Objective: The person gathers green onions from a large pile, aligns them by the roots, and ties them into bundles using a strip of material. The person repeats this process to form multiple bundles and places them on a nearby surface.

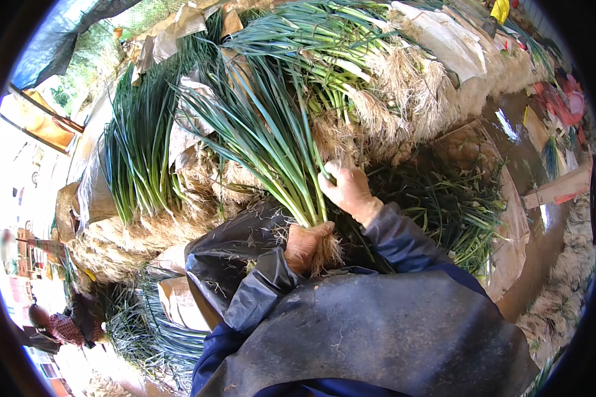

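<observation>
A bunch of green onions [271,155] fans up and to the left from my lap, its pale roots hanging at the lower end. My left hand [303,248], gloved, is closed around the white stems just above those roots. Beside the bunch, my gloved right hand [348,190] pinches a green leaf at its right side, thumb and fingers together. Behind the leaf tips lies a big heap of green onions [351,49] with dry, stringy roots facing right. Another upright stack of green onions [139,145] stands to the left.
Loose trimmed leaves [444,202] lie piled at my right. Black plastic sheeting [235,241] covers something by my left forearm. A wooden plank [559,182] juts in at the far right. Another person [66,324] is at the lower left, near more green onions [165,331].
</observation>
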`<state>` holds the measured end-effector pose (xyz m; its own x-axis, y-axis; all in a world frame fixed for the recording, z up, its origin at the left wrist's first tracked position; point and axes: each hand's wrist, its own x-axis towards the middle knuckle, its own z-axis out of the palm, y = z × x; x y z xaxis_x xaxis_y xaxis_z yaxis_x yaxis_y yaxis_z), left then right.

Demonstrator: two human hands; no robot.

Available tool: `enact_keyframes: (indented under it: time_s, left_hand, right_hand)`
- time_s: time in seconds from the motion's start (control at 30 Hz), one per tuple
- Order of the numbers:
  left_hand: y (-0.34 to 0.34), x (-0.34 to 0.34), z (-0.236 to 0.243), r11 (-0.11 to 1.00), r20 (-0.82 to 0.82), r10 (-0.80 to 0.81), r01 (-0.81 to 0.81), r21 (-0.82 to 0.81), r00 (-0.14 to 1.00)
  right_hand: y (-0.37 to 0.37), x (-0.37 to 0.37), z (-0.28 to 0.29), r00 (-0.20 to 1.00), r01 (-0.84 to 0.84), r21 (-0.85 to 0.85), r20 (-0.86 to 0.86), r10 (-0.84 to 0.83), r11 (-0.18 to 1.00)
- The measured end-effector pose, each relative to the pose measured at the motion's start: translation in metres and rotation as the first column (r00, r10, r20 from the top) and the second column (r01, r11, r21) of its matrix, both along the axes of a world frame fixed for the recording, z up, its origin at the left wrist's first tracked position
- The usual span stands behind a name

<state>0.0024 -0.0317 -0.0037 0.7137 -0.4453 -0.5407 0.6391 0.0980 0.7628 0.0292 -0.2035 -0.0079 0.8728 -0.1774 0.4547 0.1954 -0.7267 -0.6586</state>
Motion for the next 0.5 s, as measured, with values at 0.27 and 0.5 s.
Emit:
enact_keyframes:
  time_s: [0.27, 0.5]
  left_hand:
    - [0.0, -0.007, -0.003, 0.993, 0.18, -0.098, 0.109, -0.053, 0.979]
    - [0.005, 0.0, -0.012, 0.995, 0.124, -0.095, 0.094, 0.018, 0.988]
  right_hand:
    - [-0.008, 0.011, 0.006, 0.96, 0.166, 0.051, -0.237, -0.149, 0.985]
    - [0.005, 0.016, 0.003, 0.998, 0.041, -0.319, -0.028, -0.053, 0.947]
